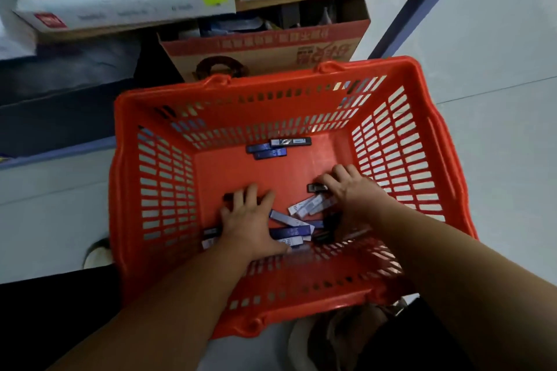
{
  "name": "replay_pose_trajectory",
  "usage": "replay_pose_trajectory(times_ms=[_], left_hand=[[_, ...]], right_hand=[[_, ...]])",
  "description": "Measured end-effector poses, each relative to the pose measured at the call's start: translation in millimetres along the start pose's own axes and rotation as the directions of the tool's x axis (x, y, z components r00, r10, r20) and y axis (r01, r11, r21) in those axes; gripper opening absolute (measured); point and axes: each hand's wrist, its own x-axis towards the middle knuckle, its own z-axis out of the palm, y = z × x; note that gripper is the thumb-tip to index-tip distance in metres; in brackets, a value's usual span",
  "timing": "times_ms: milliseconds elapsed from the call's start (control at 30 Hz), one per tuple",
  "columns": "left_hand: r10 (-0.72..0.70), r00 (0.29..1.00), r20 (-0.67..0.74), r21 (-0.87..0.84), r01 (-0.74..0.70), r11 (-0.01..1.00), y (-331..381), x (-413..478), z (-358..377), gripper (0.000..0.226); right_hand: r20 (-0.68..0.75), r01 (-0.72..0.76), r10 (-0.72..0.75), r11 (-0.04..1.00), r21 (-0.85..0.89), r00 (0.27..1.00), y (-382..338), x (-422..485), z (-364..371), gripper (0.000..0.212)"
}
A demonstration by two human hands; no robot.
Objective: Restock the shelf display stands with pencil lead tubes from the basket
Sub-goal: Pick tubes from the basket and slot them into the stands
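Orange-red basket (pixel 401 141) on floor (pixel 497 69). Pencil lead tubes (pixel 291 227) scattered along near edge of basket bottom; three more tubes (pixel 271 149) at far edge. Left hand (pixel 247 220) flat, fingers spread, pressing on tubes near left wall. Right hand (pixel 349 193) over tubes near right wall, fingers bent; grip cannot be told. White display stands (pixel 126 6) on shelf (pixel 99 31) beyond; cardboard box (pixel 262 51) just behind basket.

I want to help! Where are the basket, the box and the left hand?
basket (pixel 271 83): head view, far rim.
box (pixel 271 57): head view, printed front.
left hand (pixel 250 220): head view, back of hand.
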Motion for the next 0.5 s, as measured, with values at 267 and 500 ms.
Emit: replay_pose_trajectory(times_ms=[267,500], left_hand=[[-0.016,0.98,-0.198,-0.019,0.013,1.0,-20.4,13.5,-5.6,0.085],[-0.045,0.981,-0.191,-0.033,0.04,0.999,-26.1,14.4,-1.1,0.115]], right_hand=[[-0.054,-0.103,0.131,0.928,0.358,0.99,5.6,6.5,-4.7,0.101],[-0.001,-0.215,0.251,0.832,0.512,0.968,-3.4,9.4,-9.9,0.114]])
